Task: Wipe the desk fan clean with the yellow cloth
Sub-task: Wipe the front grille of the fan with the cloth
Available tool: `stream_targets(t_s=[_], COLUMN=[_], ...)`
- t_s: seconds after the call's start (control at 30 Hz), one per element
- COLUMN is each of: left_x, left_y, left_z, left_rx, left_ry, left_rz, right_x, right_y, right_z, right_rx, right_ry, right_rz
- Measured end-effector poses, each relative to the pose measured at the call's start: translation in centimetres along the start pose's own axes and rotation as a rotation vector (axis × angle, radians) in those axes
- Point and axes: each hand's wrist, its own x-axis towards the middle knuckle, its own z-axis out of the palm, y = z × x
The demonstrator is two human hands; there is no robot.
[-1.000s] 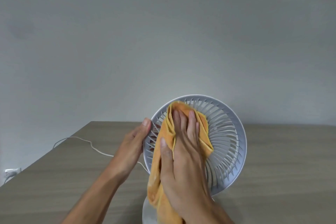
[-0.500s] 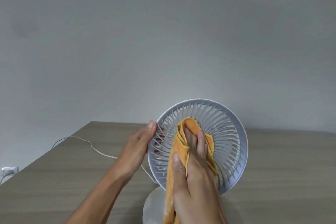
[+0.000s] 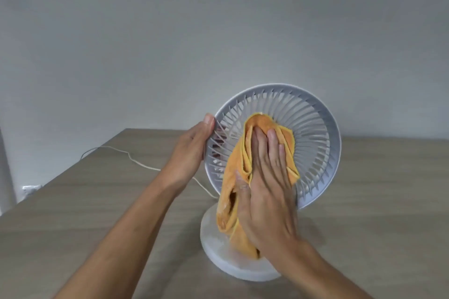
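Observation:
A white desk fan (image 3: 313, 128) stands on the wooden desk, its round grille tilted up and facing me, its round base (image 3: 218, 255) below. My left hand (image 3: 192, 150) grips the grille's left rim, thumb on the front edge. My right hand (image 3: 264, 182) lies flat with fingers together, pressing the yellow cloth (image 3: 238, 160) against the middle of the grille. The cloth hangs down in folds over the fan's neck toward the base. The fan's hub and neck are hidden behind cloth and hand.
A thin white power cord (image 3: 136, 162) runs from the fan across the wooden desk (image 3: 376, 201) and over its left edge. A wall socket (image 3: 30, 188) sits low at the far left. A plain grey wall stands behind the desk.
The view has dipped, showing more of the base. My right hand with the cloth slid down the grille, then back up toward its middle. My left hand has kept its hold on the rim.

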Motion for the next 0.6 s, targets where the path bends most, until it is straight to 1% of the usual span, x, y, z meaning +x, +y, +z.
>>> stream_targets(t_s=[0.1,0.13,0.23,0.27,0.33,0.4,0.5,0.53,0.6], left_x=[-0.4,-0.4,-0.3,-0.1,0.3,0.5,0.5,0.6,0.8], left_y=[0.5,0.7,0.7,0.6,0.3,0.0,0.1,0.1,0.1], left_z=[0.3,0.3,0.3,0.3,0.0,-0.3,-0.1,0.0,0.3], left_rx=[0.055,0.076,0.029,0.001,-0.045,-0.050,-0.045,-0.041,-0.032], left_ry=[0.038,0.036,0.019,0.018,0.005,-0.023,-0.045,-0.046,-0.035], left_rz=[-0.015,-0.024,-0.040,-0.027,-0.006,-0.002,-0.002,0.003,0.013], right_x=[-0.1,0.9,4.6,5.0,4.2,2.0,-0.6,-0.5,0.7], right_y=[0.5,0.4,0.3,0.3,0.5,1.0,2.4,2.8,3.3], right_z=[-1.0,-1.2,-0.7,-0.1,1.1,1.4,0.9,0.5,0.0], right_rx=[-0.070,-0.098,-0.181,-0.184,-0.193,-0.197,-0.276,-0.295,-0.318], right_ry=[-0.061,-0.057,0.034,0.063,0.092,0.065,0.001,-0.018,-0.017], right_rz=[-0.031,-0.036,-0.029,-0.029,-0.088,-0.161,-0.276,-0.288,-0.255])
